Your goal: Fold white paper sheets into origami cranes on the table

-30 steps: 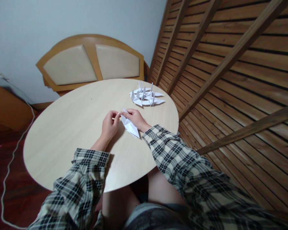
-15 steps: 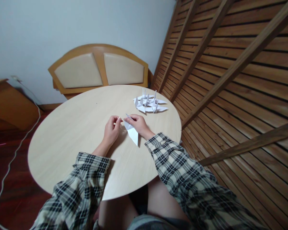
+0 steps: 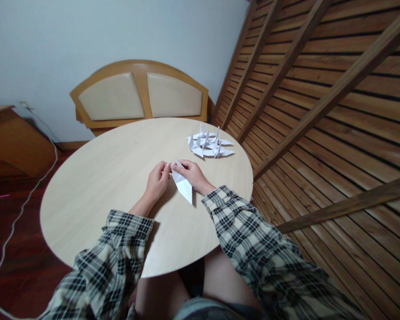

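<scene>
A white folded-paper crane (image 3: 184,186), with one pointed wing hanging toward me, is held just above the round table (image 3: 96,191). My right hand (image 3: 192,173) pinches its body between thumb and fingers. From the left side, my left hand (image 3: 158,178) has thumb and fingertips pressed together at the crane's narrow tip; the tip itself is mostly hidden by the fingers. Beyond my hands, several finished white paper cranes (image 3: 216,152) stand grouped at the table's far right.
A slatted wooden wall (image 3: 320,111) slopes along the right side. Behind the table stands a padded headboard (image 3: 142,95). On the left are a wooden cabinet (image 3: 16,142) and a pale cable (image 3: 20,218) across the dark red floor.
My left fingertips have come slightly closer to my right ones at the crane's tip. The crane stays in nearly the same place; the whole view has shifted slightly.
</scene>
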Action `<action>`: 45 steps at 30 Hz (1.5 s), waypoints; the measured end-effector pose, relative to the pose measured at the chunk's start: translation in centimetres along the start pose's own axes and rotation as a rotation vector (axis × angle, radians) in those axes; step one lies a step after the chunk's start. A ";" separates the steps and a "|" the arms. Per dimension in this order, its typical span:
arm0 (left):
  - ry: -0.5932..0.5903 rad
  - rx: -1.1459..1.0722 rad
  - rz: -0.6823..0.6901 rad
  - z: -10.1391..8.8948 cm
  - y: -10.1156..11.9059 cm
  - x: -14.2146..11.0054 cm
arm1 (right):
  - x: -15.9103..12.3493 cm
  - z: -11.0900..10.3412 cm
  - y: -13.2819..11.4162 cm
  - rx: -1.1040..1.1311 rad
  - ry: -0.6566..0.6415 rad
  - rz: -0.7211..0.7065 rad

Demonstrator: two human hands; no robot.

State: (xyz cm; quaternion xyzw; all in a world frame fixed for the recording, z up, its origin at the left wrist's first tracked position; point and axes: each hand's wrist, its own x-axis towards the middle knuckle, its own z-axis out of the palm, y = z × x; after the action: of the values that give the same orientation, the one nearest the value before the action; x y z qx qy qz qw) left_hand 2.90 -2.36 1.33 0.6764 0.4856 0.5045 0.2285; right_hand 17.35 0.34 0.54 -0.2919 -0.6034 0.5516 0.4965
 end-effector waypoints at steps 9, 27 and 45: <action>0.033 0.019 -0.008 -0.3 -0.8 0.3 | -0.3 0.3 -0.1 -0.007 0.026 0.126; -0.050 0.176 0.053 -0.1 -0.9 0.2 | -0.2 0.3 0.0 0.015 0.075 0.091; -0.075 0.159 -0.017 -0.2 -1.5 0.2 | 0.0 0.3 1.0 -0.013 0.205 0.080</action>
State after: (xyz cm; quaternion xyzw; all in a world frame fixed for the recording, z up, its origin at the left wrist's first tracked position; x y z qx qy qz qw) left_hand 2.11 -1.64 0.31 0.7066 0.5209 0.4367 0.1965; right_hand 16.88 0.47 -0.42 -0.3739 -0.5410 0.5341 0.5313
